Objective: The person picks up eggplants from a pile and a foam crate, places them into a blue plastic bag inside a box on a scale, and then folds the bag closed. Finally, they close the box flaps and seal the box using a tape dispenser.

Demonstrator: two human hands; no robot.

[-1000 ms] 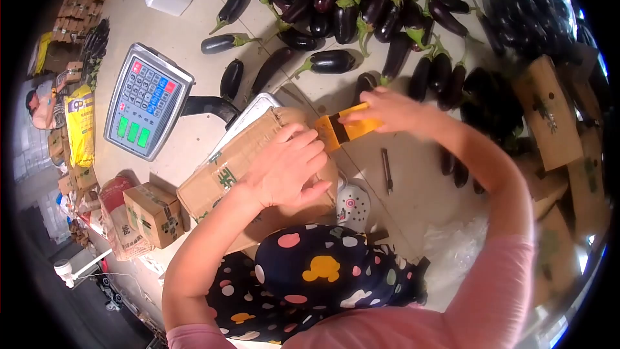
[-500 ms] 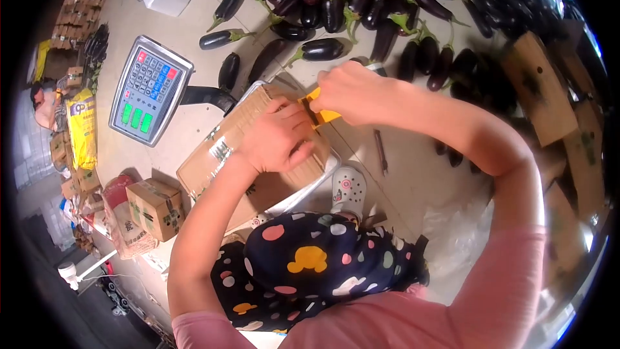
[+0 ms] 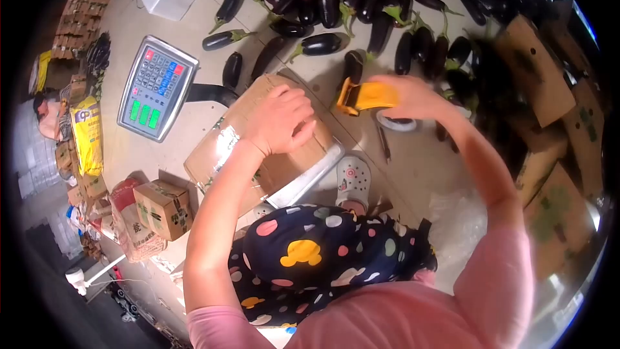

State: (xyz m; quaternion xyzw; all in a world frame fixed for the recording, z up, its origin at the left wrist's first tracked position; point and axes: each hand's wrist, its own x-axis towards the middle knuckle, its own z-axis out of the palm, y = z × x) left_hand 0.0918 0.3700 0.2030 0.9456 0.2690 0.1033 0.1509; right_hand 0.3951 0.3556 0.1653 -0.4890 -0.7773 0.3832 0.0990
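A cardboard box (image 3: 248,113) lies on the weighing platform (image 3: 310,178) of a digital scale. Flat on its top, near the far end, rests my left hand (image 3: 284,119), empty, fingers extended. My right hand (image 3: 413,97) is wrapped around a yellow tape dispenser (image 3: 373,95), held to the right of the box and apart from it. Part of a pale tape roll (image 3: 395,123) shows below that hand. Shiny clear tape (image 3: 226,142) runs across the box's left part.
The scale display (image 3: 158,87) stands left of the box. Many eggplants (image 3: 329,10) are spread on the tiled floor ahead. Flattened cartons (image 3: 536,71) lean at the right. A small taped box (image 3: 163,209) sits at left; a pen-like stick (image 3: 383,143) lies on the floor.
My right hand has moved away from the box's far edge to the right, taking the tape dispenser with it. My left hand stays on the box.
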